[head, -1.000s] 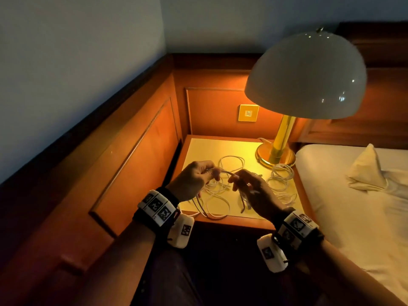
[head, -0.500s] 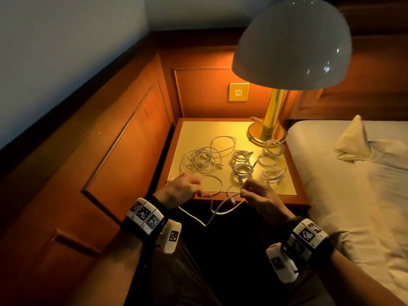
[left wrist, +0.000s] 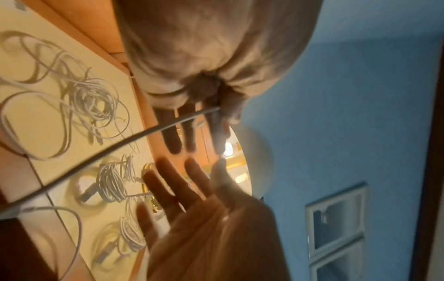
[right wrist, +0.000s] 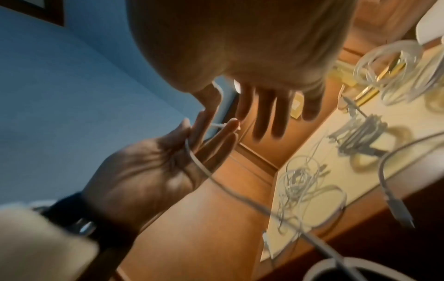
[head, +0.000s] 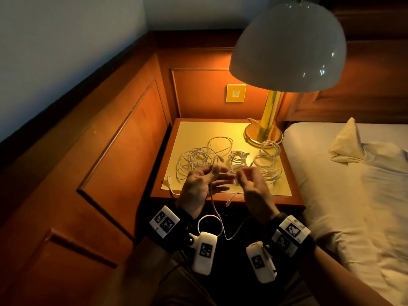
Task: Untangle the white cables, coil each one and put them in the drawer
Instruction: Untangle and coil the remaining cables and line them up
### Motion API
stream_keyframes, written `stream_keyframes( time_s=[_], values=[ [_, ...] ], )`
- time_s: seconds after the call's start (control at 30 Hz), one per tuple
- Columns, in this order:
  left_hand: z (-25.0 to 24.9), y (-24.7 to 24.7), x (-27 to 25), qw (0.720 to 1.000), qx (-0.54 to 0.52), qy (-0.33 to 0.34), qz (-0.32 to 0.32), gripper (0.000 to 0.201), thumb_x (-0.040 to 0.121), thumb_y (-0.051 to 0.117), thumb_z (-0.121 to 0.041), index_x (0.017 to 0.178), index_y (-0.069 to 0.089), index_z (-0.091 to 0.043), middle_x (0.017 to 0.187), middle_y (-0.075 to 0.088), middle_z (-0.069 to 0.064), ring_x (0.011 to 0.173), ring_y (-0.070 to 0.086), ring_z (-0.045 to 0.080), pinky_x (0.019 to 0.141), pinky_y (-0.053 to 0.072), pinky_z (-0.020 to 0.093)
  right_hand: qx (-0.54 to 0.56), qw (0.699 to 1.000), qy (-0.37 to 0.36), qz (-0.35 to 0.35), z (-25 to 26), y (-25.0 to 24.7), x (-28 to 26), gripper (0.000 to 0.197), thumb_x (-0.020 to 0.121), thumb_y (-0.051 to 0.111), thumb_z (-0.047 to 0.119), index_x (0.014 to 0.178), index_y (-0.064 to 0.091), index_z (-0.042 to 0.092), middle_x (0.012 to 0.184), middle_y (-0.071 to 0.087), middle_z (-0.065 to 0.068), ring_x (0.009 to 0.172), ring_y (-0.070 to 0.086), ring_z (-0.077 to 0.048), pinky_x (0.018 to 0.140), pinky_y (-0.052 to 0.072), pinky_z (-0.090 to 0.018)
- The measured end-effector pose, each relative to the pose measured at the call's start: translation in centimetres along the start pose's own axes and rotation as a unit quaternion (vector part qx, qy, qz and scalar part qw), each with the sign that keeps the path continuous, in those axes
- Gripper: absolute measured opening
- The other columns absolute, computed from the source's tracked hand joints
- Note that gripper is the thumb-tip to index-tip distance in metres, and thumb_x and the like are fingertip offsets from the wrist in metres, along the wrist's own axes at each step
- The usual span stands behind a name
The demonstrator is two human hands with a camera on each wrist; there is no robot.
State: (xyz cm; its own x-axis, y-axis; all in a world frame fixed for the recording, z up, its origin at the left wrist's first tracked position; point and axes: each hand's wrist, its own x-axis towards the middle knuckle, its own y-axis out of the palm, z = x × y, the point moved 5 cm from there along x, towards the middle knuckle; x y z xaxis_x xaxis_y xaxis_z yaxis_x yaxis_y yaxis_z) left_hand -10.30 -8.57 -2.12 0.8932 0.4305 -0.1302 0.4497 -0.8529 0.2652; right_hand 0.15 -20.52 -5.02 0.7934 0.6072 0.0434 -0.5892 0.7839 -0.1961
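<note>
My left hand [head: 213,173] hovers over the front of the nightstand [head: 220,129] and pinches a white cable [head: 213,195] between thumb and forefinger, its other fingers straight. The cable hangs down in a slack loop [head: 209,226] between my wrists. In the left wrist view the pinch [left wrist: 217,111] shows plainly. My right hand [head: 242,177] faces the left one with spread fingers [left wrist: 168,182] and holds nothing. A tangled heap of white cables [head: 194,160] lies at the table's left. Several coiled cables [head: 267,153] lie at its right. I see no drawer.
A brass lamp [head: 263,133] with a white dome shade [head: 287,47] stands at the table's back right corner. A bed [head: 353,195] with a folded cloth borders the right side. Wood panelling [head: 121,151] closes off the left and back. A loose connector [head: 229,202] hangs over the front edge.
Both hands rose from the table's front edge to above the cables. The right hand let go of the cable, which now hangs slack from the left hand.
</note>
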Motion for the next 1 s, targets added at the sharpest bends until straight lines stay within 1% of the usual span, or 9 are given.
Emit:
stream_keyframes(
  time_s=[0.17,0.27,0.4,0.43,0.5,0.6,0.73,0.83,1.0],
  values=[
    [0.2,-0.2,1.3,0.994,0.056,0.070,-0.069,0.027,0.104,0.051,-0.025,0.117,0.065,-0.006,0.119,0.073,0.003,0.117,0.066,0.016,0.100,0.048,0.049,0.124,0.977,0.046,0.168,-0.7,4.7,-2.5,0.032,0.098,0.054,0.024,0.104,0.059,-0.007,0.086,0.069,-0.014,0.076,0.067,-0.020,0.072,0.052,-0.028],
    [-0.4,-1.8,1.2,0.982,0.156,0.044,-0.098,0.033,0.100,0.053,-0.038,0.116,0.066,-0.012,0.108,0.076,0.006,0.090,0.075,0.016,0.078,0.061,0.038,0.064,0.991,-0.013,0.121,0.0,3.7,-2.2,0.020,0.098,0.055,0.016,0.088,0.065,0.003,0.068,0.060,-0.004,0.060,0.053,-0.019,0.058,0.045,-0.034],
    [-2.0,-5.5,-0.1,0.824,0.473,0.161,-0.265,0.060,0.092,0.046,-0.069,0.120,0.061,-0.019,0.095,0.068,-0.007,0.081,0.064,0.013,0.069,0.054,0.033,-0.011,0.979,-0.072,0.189,2.1,1.3,-2.4,0.022,0.095,0.057,0.022,0.084,0.068,0.007,0.072,0.062,-0.009,0.065,0.053,-0.016,0.060,0.042,-0.029],
    [-2.2,-5.4,-0.2,0.833,0.458,0.182,-0.251,0.058,0.092,0.045,-0.069,0.120,0.059,-0.020,0.099,0.066,-0.005,0.087,0.063,0.013,0.071,0.051,0.031,-0.011,0.973,-0.079,0.215,2.7,0.9,-2.4,0.023,0.093,0.057,0.022,0.083,0.068,0.004,0.073,0.064,-0.008,0.068,0.055,-0.015,0.063,0.043,-0.026],
    [-1.9,-3.8,0.3,0.913,0.354,0.160,-0.125,0.055,0.096,0.038,-0.063,0.111,0.063,-0.017,0.101,0.069,-0.002,0.093,0.066,0.012,0.076,0.048,0.023,-0.009,0.969,-0.095,0.229,3.6,0.5,-1.9,0.025,0.090,0.056,0.021,0.082,0.068,0.001,0.072,0.065,0.003,0.071,0.057,-0.006,0.067,0.042,-0.019],
    [-0.3,-0.2,0.3,0.992,0.106,-0.005,0.072,0.069,0.100,0.027,-0.059,0.096,0.065,-0.002,0.083,0.070,0.014,0.076,0.071,0.025,0.074,0.057,0.029,0.004,0.972,-0.135,0.193,4.5,0.0,-1.0,0.025,0.089,0.057,0.025,0.083,0.067,0.004,0.076,0.065,0.003,0.072,0.058,-0.008,0.067,0.043,-0.020],
    [1.5,2.2,-1.2,0.958,-0.023,-0.170,0.232,0.078,0.098,0.026,-0.072,0.093,0.064,-0.004,0.062,0.057,0.013,0.044,0.050,0.019,0.041,0.034,0.024,0.043,0.983,-0.129,0.124,4.5,-1.2,-0.2,0.016,0.095,0.051,0.007,0.085,0.062,0.009,0.078,0.062,0.005,0.066,0.055,-0.002,0.058,0.041,-0.012],
    [1.4,3.4,-1.8,0.937,-0.015,-0.184,0.296,0.074,0.099,0.032,-0.070,0.091,0.066,-0.004,0.053,0.053,0.007,0.038,0.041,0.014,0.041,0.018,0.029,0.050,0.991,-0.092,0.078,3.9,-1.5,0.1,0.022,0.101,0.046,0.008,0.086,0.062,0.012,0.069,0.057,0.011,0.055,0.043,-0.001,0.049,0.035,-0.017],
    [-0.5,3.9,-0.7,0.956,-0.092,-0.127,0.249,0.052,0.106,0.035,-0.046,0.091,0.065,-0.006,0.062,0.058,0.008,0.046,0.053,0.016,0.043,0.032,0.026,0.079,0.994,-0.014,0.070,1.8,0.2,-0.4,0.018,0.098,0.046,0.008,0.103,0.064,0.006,0.095,0.064,-0.022,0.081,0.060,-0.036,0.070,0.052,-0.047]
  ],
)
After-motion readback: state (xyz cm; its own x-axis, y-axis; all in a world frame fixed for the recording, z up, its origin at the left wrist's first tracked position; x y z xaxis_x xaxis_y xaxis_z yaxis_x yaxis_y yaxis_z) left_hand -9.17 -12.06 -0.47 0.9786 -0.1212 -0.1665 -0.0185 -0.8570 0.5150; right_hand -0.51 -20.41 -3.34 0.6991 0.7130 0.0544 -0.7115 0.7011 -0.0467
